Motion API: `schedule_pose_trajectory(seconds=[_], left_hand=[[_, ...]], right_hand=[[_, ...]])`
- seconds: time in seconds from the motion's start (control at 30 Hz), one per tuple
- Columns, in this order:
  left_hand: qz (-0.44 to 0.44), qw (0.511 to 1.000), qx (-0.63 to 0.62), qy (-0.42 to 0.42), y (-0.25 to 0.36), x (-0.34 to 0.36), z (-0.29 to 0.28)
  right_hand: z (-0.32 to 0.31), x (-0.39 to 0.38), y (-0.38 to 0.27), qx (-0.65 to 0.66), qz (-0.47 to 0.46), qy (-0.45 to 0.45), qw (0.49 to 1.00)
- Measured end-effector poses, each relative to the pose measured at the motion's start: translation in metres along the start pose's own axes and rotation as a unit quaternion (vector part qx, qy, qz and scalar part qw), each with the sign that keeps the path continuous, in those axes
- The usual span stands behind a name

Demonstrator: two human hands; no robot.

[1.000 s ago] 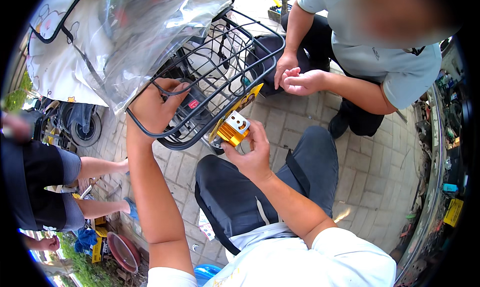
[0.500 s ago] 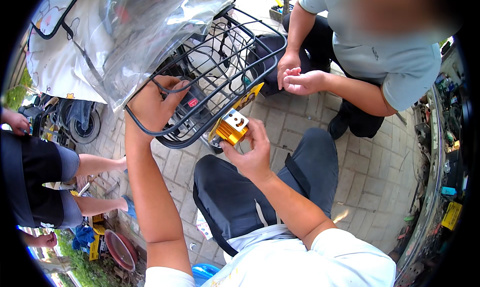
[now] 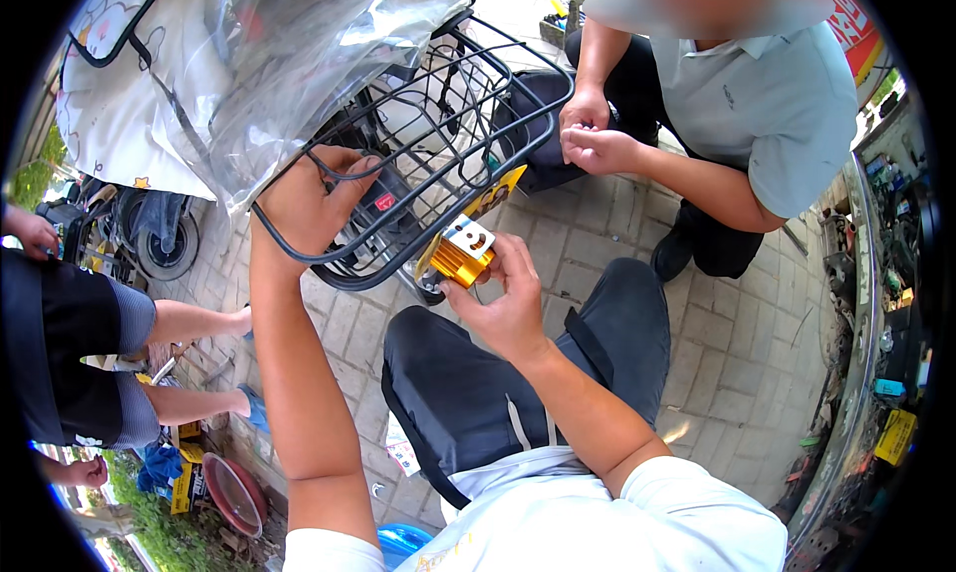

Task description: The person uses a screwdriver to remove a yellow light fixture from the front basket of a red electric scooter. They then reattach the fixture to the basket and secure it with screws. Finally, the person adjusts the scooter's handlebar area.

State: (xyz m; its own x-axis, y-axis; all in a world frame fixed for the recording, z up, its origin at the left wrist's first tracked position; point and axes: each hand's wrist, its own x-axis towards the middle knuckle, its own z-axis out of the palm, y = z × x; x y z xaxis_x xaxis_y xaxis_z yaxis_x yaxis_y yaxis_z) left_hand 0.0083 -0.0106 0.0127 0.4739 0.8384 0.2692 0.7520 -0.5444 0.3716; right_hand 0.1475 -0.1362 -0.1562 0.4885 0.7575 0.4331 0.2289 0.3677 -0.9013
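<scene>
My left hand point(image 3: 315, 204) is closed on the black wire basket point(image 3: 530, 114) at its left end, its fingers curled over a bar. A clear plastic cover point(image 3: 299, 64) drapes over that end. My right hand point(image 3: 506, 308) holds a gold finned metal block point(image 3: 456, 261) with a silver holed face, just below the basket's right edge, against or close to a yellow plate point(image 3: 498, 192). Under the basket are dark vehicle parts point(image 3: 373, 209), partly hidden by the bars.
A co-worker point(image 3: 717, 124) crouches at upper right, hands together beside the basket. Another person point(image 3: 90, 353) stands at left. Beyond are a parked two-wheeler point(image 3: 159, 233), a red basin point(image 3: 234, 487) and a long rack of tools and parts point(image 3: 876, 313) along the right.
The co-worker's head and shoulders have shifted up and left, and their hands have drawn closer together. My hands and the gold block stay nearly in place.
</scene>
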Motion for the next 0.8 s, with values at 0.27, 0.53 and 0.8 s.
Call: schedule_pose_trajectory(seconds=[0.27,0.53,0.8], left_hand=[[0.038,0.998,0.015,0.046,-0.006,-0.002,0.002],[0.02,0.999,0.019,0.019,-0.005,0.002,0.005],[0.0,0.998,-0.045,0.034,0.0,0.002,0.013]], right_hand=[[-0.068,-0.018,0.075,-0.26,0.097,-0.306,0.911],[-0.065,0.009,0.258,-0.463,0.292,-0.595,0.589],[-0.05,0.018,0.346,-0.378,0.334,-0.668,0.547]])
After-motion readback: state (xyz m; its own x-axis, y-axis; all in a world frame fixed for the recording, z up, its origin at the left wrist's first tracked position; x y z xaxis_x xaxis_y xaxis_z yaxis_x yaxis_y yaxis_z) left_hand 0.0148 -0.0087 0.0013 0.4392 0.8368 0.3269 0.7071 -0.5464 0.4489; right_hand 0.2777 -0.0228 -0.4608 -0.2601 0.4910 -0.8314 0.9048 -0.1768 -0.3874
